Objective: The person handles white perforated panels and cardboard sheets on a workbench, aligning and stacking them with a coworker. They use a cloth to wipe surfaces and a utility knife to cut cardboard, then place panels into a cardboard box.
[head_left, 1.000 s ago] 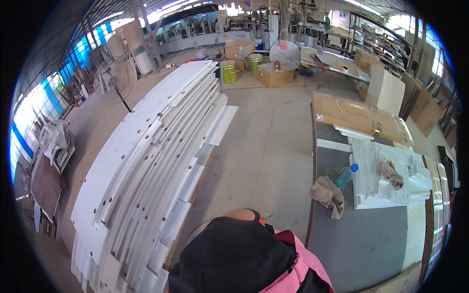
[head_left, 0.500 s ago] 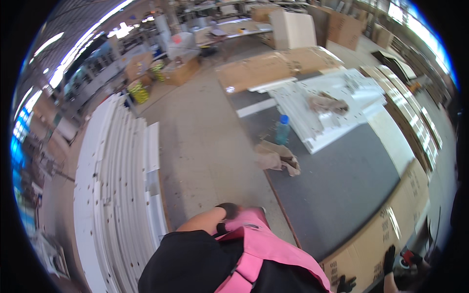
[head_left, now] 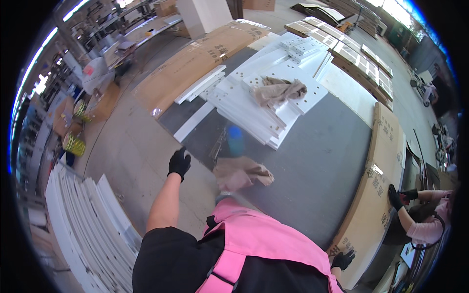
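My left hand point(head_left: 179, 164), in a black glove, is stretched out over the near-left edge of the dark table point(head_left: 312, 161). Its fingers are partly spread with nothing seen in them, just short of the end of a white strip point(head_left: 194, 122). Low on the right, my right hand point(head_left: 343, 260), also black-gloved, lies with fingers apart on a long cardboard box point(head_left: 373, 195). Between the hands, a crumpled brown cloth point(head_left: 243, 174) and a blurred blue-capped bottle point(head_left: 235, 140) are on the table. Beyond them are stacked white panels point(head_left: 244, 93) with holes, a second brown cloth point(head_left: 278, 91) on top.
At right, a co-worker point(head_left: 427, 219) in black gloves touches the box and holds a red tool point(head_left: 404, 198). Long white panels point(head_left: 93, 229) stand in a row at lower left. Another flat cardboard box point(head_left: 195, 61) lies across the table's far-left end.
The view has swung rightward, bringing the co-worker further into sight. My left hand has gone from beside my waist, blurred, out to the table edge. My right hand is still on the box.
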